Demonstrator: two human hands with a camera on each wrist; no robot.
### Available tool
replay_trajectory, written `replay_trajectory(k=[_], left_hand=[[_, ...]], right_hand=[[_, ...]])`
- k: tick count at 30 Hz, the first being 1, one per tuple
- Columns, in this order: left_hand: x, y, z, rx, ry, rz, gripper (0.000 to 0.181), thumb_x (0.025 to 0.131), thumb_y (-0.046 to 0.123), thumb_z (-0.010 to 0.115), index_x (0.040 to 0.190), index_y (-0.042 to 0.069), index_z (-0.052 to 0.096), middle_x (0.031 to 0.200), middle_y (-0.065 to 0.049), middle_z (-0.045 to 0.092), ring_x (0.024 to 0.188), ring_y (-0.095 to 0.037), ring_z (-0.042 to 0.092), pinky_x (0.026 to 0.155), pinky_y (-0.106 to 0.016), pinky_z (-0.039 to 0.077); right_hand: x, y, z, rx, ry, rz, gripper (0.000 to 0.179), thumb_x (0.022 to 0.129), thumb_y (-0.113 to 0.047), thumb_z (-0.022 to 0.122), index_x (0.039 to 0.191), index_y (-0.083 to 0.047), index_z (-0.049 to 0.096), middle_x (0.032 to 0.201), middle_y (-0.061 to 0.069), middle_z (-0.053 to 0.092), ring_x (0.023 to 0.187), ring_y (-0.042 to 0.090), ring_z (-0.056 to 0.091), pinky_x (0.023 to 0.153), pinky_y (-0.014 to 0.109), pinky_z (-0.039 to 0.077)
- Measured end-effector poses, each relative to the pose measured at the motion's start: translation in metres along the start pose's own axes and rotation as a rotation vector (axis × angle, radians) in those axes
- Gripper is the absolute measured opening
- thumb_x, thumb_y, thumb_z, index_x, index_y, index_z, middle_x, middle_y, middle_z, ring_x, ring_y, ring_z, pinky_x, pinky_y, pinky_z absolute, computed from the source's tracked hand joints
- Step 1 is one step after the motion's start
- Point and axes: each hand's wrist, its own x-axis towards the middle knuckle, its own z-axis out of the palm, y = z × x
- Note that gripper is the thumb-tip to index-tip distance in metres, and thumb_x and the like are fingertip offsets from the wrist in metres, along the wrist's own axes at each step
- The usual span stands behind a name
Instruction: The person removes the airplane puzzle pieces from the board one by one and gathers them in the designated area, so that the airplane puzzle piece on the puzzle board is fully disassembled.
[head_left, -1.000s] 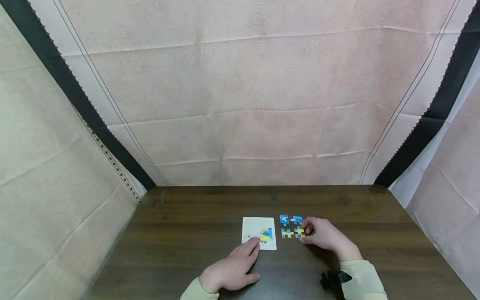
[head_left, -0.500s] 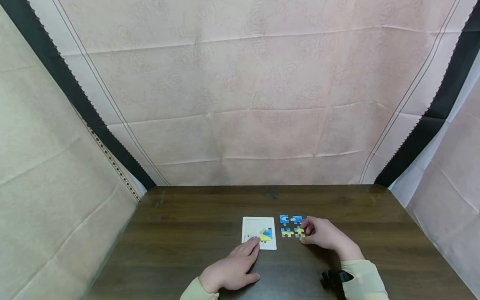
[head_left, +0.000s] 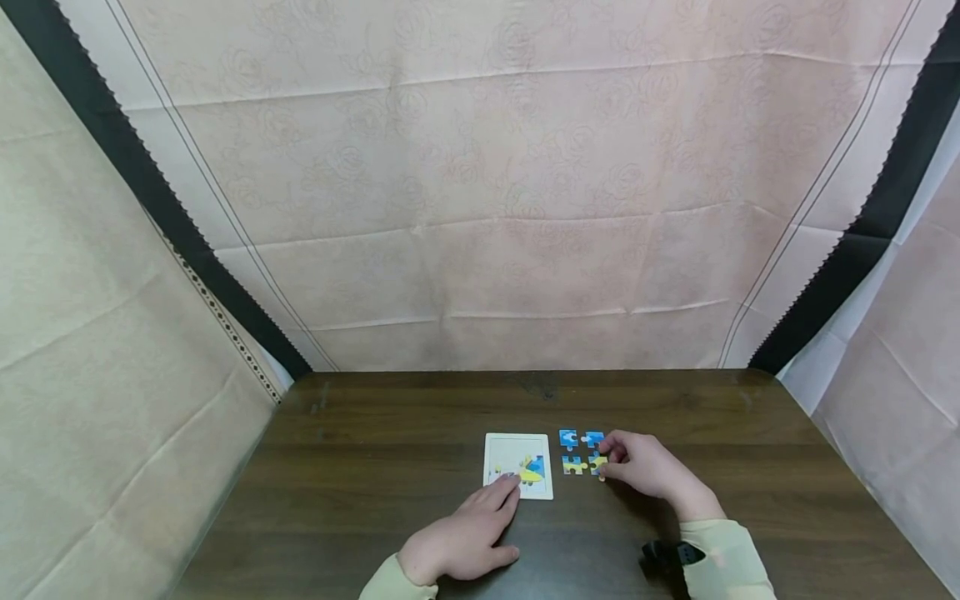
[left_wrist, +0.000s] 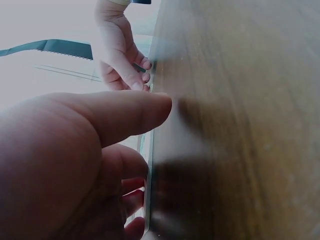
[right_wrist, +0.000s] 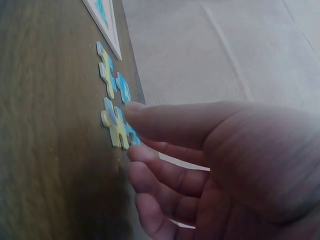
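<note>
White board (head_left: 498, 450): left hand (head_left: 471, 537) outstretched on near edge, gripping nothing | right of board: right hand (head_left: 651, 469) at puzzle pieces (head_left: 573, 466), cannot tell whether pinching | risk: sideways brush scatters them

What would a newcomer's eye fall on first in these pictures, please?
Probably the blue and yellow puzzle pieces, on the brown table beside the right grip. Next might come the white puzzle board left of them, touched by the left grip. Behind the table, pale cloth with slanting black bands dominates the head view.
</note>
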Motion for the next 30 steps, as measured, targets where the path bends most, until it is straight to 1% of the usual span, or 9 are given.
replay_trajectory(k=[6, 9, 12, 14, 17, 19, 21, 24, 30], left_hand=[[0.001, 0.001, 0.0, 0.004, 0.01, 0.0, 0.078, 0.106, 0.042, 0.064, 0.167, 0.003, 0.033, 0.177, -0.01, 0.02, 0.163, -0.027, 0.018, 0.127, -0.043, 0.028], [0.002, 0.003, -0.001, 0.007, 0.017, 0.0, 0.076, 0.106, 0.042, 0.064, 0.167, 0.005, 0.036, 0.176, -0.01, 0.022, 0.163, -0.027, 0.02, 0.127, -0.044, 0.029], [0.002, 0.006, -0.001, 0.036, 0.032, 0.003, 0.073, 0.106, 0.042, 0.064, 0.166, 0.009, 0.04, 0.175, -0.011, 0.025, 0.162, -0.028, 0.022, 0.126, -0.046, 0.03], [0.001, 0.008, -0.001, 0.085, 0.056, 0.014, 0.071, 0.106, 0.042, 0.065, 0.165, 0.01, 0.043, 0.174, -0.013, 0.028, 0.16, -0.03, 0.025, 0.125, -0.047, 0.031], [0.001, 0.011, 0.0, 0.155, 0.085, 0.024, 0.071, 0.105, 0.043, 0.066, 0.162, 0.007, 0.046, 0.171, -0.017, 0.031, 0.159, -0.033, 0.029, 0.124, -0.047, 0.033], [0.002, 0.012, 0.001, 0.176, 0.085, 0.021, 0.071, 0.105, 0.044, 0.066, 0.162, 0.007, 0.046, 0.171, -0.017, 0.031, 0.159, -0.033, 0.029, 0.124, -0.047, 0.033], [0.003, 0.013, 0.001, 0.163, 0.066, 0.01, 0.071, 0.106, 0.045, 0.064, 0.163, 0.009, 0.045, 0.172, -0.015, 0.03, 0.159, -0.031, 0.027, 0.124, -0.047, 0.032], [0.006, 0.013, -0.001, 0.122, 0.033, -0.013, 0.071, 0.106, 0.047, 0.063, 0.164, 0.011, 0.044, 0.173, -0.012, 0.027, 0.16, -0.029, 0.024, 0.125, -0.047, 0.031], [0.008, 0.013, -0.002, 0.096, 0.03, -0.033, 0.069, 0.106, 0.048, 0.062, 0.163, 0.013, 0.047, 0.174, -0.01, 0.028, 0.16, -0.028, 0.026, 0.124, -0.048, 0.033]], right_hand=[[0.001, -0.005, 0.004, -0.008, 0.03, -0.009, 0.017, 0.096, -0.015, 0.081, 0.111, -0.011, 0.074, 0.087, -0.001, 0.063, 0.079, 0.019, 0.057, 0.069, 0.035, 0.052], [0.003, -0.011, 0.009, -0.01, 0.05, -0.043, 0.016, 0.097, -0.013, 0.08, 0.112, -0.012, 0.075, 0.088, -0.003, 0.064, 0.08, 0.017, 0.058, 0.07, 0.033, 0.054], [0.008, -0.02, 0.019, -0.018, 0.06, -0.11, 0.015, 0.097, -0.013, 0.08, 0.112, -0.013, 0.077, 0.09, -0.006, 0.066, 0.081, 0.015, 0.059, 0.073, 0.033, 0.056], [0.012, -0.027, 0.028, -0.027, 0.057, -0.173, 0.016, 0.098, -0.013, 0.08, 0.113, -0.013, 0.077, 0.095, -0.007, 0.068, 0.084, 0.012, 0.061, 0.077, 0.035, 0.057], [0.018, -0.039, 0.042, -0.042, 0.027, -0.264, 0.018, 0.099, -0.011, 0.077, 0.116, -0.01, 0.078, 0.101, -0.005, 0.071, 0.088, 0.01, 0.063, 0.082, 0.038, 0.057], [0.02, -0.046, 0.051, -0.064, -0.003, -0.294, 0.02, 0.099, -0.01, 0.076, 0.119, -0.01, 0.078, 0.105, -0.004, 0.071, 0.087, 0.01, 0.061, 0.081, 0.038, 0.056], [0.02, -0.053, 0.057, -0.097, -0.03, -0.31, 0.023, 0.1, -0.008, 0.075, 0.122, -0.009, 0.078, 0.107, -0.002, 0.07, 0.083, 0.011, 0.059, 0.077, 0.037, 0.055], [0.018, -0.06, 0.064, -0.158, -0.034, -0.313, 0.025, 0.1, -0.007, 0.074, 0.124, -0.01, 0.077, 0.113, 0.002, 0.068, 0.08, 0.012, 0.055, 0.074, 0.037, 0.052], [0.016, -0.061, 0.071, -0.196, -0.01, -0.305, 0.026, 0.1, -0.007, 0.075, 0.126, -0.01, 0.076, 0.121, 0.007, 0.065, 0.082, 0.012, 0.056, 0.076, 0.039, 0.054]])
